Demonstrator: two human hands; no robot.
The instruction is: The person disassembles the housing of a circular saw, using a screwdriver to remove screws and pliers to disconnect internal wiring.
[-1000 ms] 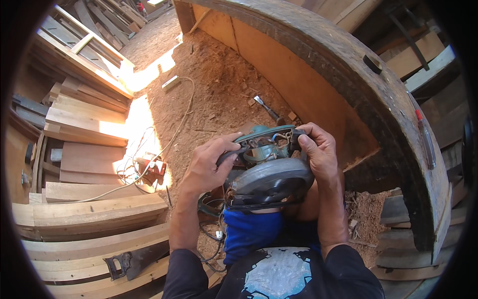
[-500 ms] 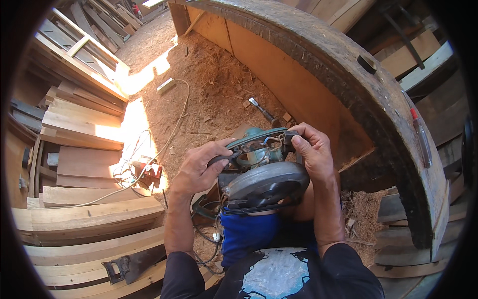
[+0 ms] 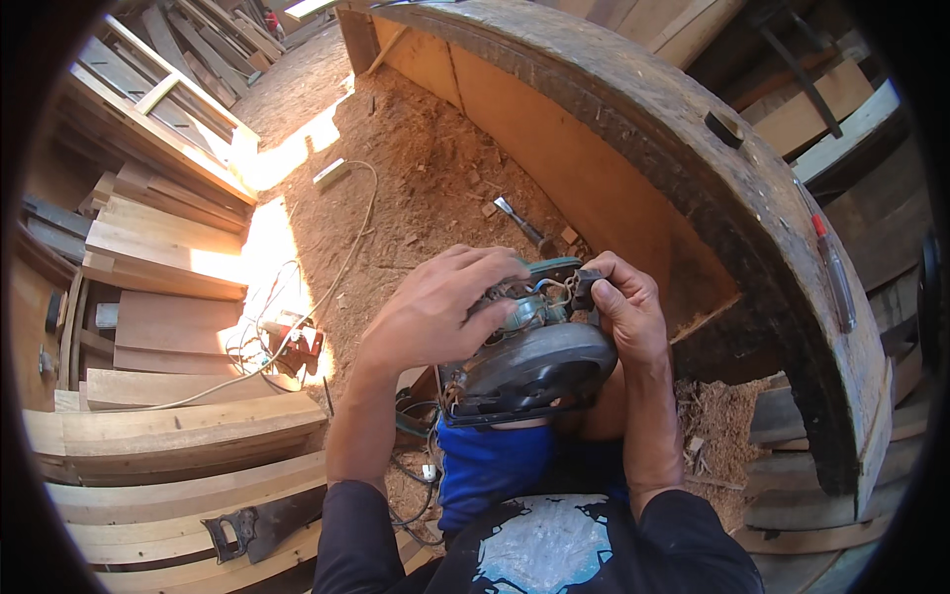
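Over the blue shorts [image 3: 495,460]: circular saw [image 3: 529,342], tipped so its round blade guard [image 3: 534,364] faces the body. Can't tell if it rests on the legs [image 3: 600,396] or is carried.
Right hand [image 3: 630,309]: thumb and fingers pinched on a black part [image 3: 586,288] at the saw's right end.
Left hand [image 3: 440,302]: draped over the saw's left end, thumb apart from the fingers. Far side hidden, so can't tell whether it grips or only touches.
Blue wire [image 3: 544,284]: exposed beside the black part. Too hard a pull on that part could strain or tear it loose.
Saw balance: if the left hand takes no weight, the right pinch is a thin hold. A slip there could roll the guard onto the legs.
Sawdust [image 3: 416,208]: spread thick on the floor. Any small bit dropped could vanish in it; dust could also foul the exposed wiring.
White plug [image 3: 428,472]: near the shorts. Can't tell what it feeds or whether anything is live. If the saw were powered, bare fingers near wiring would risk a shock.
Chisel [image 3: 524,223]: beyond the saw, bright end away from the body. A blind forward reach could catch the edge.
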